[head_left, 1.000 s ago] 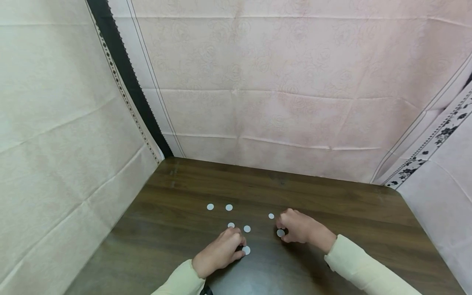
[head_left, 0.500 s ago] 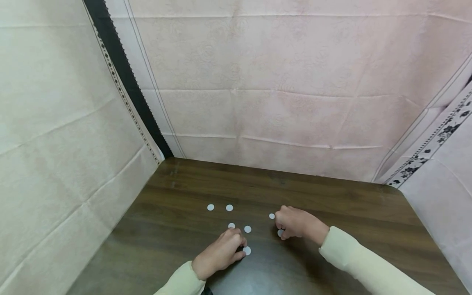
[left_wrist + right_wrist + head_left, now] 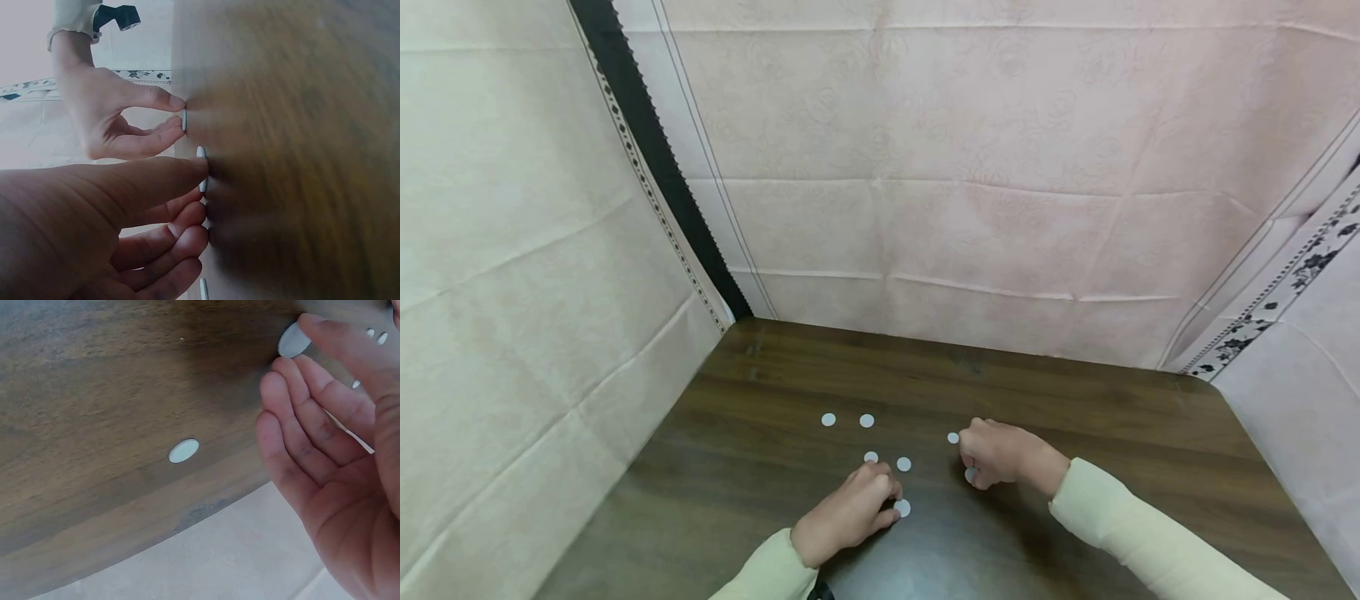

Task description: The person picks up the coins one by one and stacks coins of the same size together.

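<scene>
Near the front middle of the table, my left hand (image 3: 852, 510) pinches a flat white disc (image 3: 902, 508) between thumb and fingers. In the left wrist view that disc (image 3: 201, 181) lies low at the wooden surface, the thumb along its side. To the right, my right hand (image 3: 1003, 452) holds another white disc (image 3: 971, 475) by its edges, thumb and fingertips on opposite sides. The right wrist view shows this disc (image 3: 294, 340) partly covered by the thumb; the other fingers curl beside it. A smaller white disc (image 3: 953, 438) lies just beyond the right knuckles.
Several more white discs lie flat left of centre, among them a far-left disc (image 3: 828, 419), one beside it (image 3: 867, 421) and a nearer one (image 3: 904, 464). The brown wooden table (image 3: 760, 500) ends at a pale cloth backdrop (image 3: 962, 208), with cloth on both sides.
My right hand has shifted slightly left and its sleeve has come forward; its fingers now cover more of the disc. The left hand and the loose discs stay where they were.
</scene>
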Action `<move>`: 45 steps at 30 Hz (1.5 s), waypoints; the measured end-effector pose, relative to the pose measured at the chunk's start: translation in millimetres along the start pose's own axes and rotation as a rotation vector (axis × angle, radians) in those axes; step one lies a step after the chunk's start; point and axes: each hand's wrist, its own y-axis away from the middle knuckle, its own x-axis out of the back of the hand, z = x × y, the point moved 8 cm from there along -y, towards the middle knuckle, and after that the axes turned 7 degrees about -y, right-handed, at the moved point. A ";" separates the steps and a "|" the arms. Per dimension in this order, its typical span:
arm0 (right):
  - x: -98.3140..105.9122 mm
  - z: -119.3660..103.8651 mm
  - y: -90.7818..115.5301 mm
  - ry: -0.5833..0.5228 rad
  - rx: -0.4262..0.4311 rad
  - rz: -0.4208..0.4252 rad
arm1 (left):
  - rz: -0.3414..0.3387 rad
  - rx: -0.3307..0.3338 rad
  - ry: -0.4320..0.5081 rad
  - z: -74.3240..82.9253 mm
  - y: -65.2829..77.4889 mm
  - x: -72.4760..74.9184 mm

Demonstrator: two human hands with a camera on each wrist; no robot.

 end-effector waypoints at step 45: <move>-14.3 -2.4 5.5 -0.015 0.146 0.228 | 0.067 -0.050 -0.034 4.2 1.4 2.1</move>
